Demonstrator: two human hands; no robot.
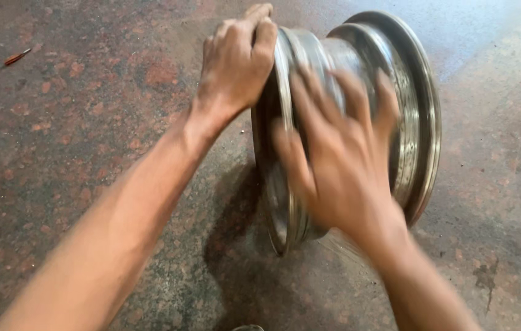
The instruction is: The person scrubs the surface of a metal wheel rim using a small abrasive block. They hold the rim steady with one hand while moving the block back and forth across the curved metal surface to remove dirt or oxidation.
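Item: bare steel wheel rim point(358, 92), standing on edge on the speckled stone floor point(89, 122); likely heavy, rigid, smooth and prone to rolling. Your left hand point(236, 64) curls over its near flange, the soundest hold; your right hand point(340, 159), fingers spread and blurred, lies against the barrel.

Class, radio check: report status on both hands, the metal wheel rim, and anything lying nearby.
Left hand gripping top edge of wheel rim. Right hand blurred, spread over its barrel. Rim upright on stone floor. Small red-handled tool far left, clear of hands.
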